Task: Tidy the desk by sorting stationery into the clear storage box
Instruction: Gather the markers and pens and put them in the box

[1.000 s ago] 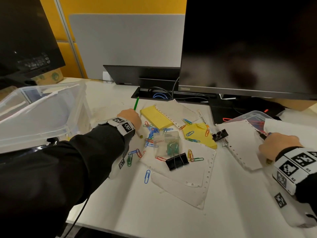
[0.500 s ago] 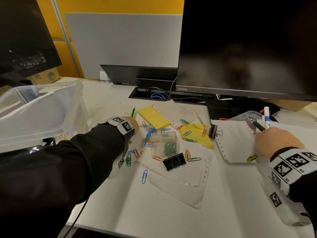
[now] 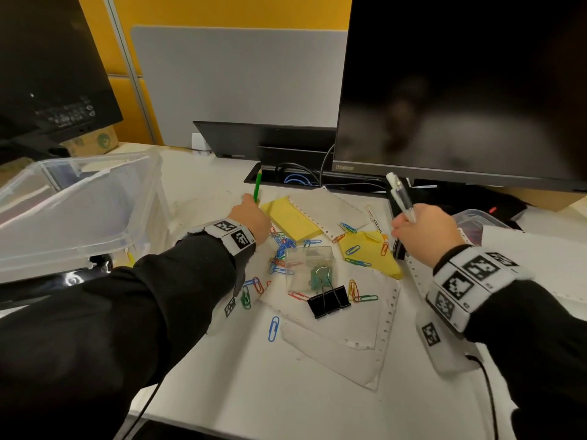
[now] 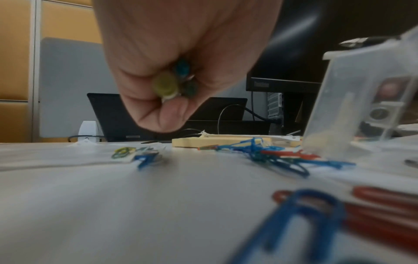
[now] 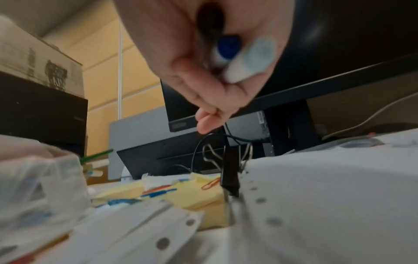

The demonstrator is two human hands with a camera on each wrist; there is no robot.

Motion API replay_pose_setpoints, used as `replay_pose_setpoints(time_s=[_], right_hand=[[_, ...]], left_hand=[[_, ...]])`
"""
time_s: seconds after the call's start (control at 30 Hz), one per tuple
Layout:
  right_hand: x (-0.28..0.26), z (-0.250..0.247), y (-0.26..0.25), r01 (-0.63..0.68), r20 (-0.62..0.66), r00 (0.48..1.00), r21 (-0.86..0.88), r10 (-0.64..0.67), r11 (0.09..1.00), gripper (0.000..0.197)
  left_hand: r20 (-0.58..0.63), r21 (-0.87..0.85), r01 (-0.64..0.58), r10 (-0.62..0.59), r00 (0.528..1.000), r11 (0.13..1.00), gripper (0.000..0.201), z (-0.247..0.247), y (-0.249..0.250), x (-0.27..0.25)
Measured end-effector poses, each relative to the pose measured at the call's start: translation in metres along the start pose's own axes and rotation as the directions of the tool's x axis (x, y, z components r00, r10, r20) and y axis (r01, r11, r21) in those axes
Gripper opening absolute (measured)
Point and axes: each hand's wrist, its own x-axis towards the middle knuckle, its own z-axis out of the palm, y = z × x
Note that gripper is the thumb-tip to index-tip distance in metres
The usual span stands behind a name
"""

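My left hand [image 3: 251, 217] grips a green pencil [image 3: 257, 185] that points up and away, just left of a yellow sticky pad [image 3: 292, 219]. In the left wrist view the left hand [image 4: 181, 75] closes round a bundle of pencil ends [image 4: 166, 87], yellowish, blue and green. My right hand [image 3: 419, 230] grips pens [image 3: 401, 196] tilted up toward the monitor; the right wrist view shows the pens' blue and pale ends [image 5: 239, 51] in the right hand [image 5: 203, 75]. The clear storage box [image 3: 95, 217] stands at the left. Coloured paper clips [image 3: 281, 249] lie scattered mid-desk.
A small clear case [image 3: 309, 265] and a big black binder clip [image 3: 328, 301] sit on torn papers [image 3: 343, 344]. A small binder clip [image 3: 398, 249] lies beside a second yellow pad [image 3: 368, 249]. A monitor [image 3: 460, 90] stands behind, a small plastic tub [image 3: 473, 217] at the right.
Both hands have risen off the desk. The left one has stood the green pencil up; the right one has moved left from the right-hand paper, carrying the pens.
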Motion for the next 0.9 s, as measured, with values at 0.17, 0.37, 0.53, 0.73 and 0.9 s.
replay_pose_setpoints(time_s=[0.17,0.37,0.53,0.73,0.9], right_hand=[[0.009,0.016,-0.010,0.011,0.055,0.998,-0.228,0.001,0.974,0.023],[0.018,0.023,-0.006,0.008,0.129,0.990,-0.407,0.048,0.913,0.026],[0.025,0.023,-0.006,0.032,0.145,0.989,-0.440,0.036,0.897,0.020],[0.020,0.022,-0.006,-0.001,0.126,0.990,-0.450,0.064,0.893,0.012],[0.008,0.017,-0.009,-0.008,0.107,0.993,-0.426,0.059,0.905,0.017]], left_hand=[[-0.016,-0.051,-0.081,0.080,0.997,0.995,0.051,0.003,-0.002,-0.009],[-0.105,0.005,-0.238,0.237,0.966,0.971,0.026,0.000,-0.003,-0.013],[-0.187,-0.059,-0.279,0.264,0.946,0.958,0.015,-0.002,-0.005,-0.018],[-0.145,-0.045,-0.323,0.313,0.939,0.946,0.024,0.001,-0.007,-0.018],[-0.095,-0.099,-0.430,0.421,0.902,0.898,0.033,0.000,-0.006,-0.021]])
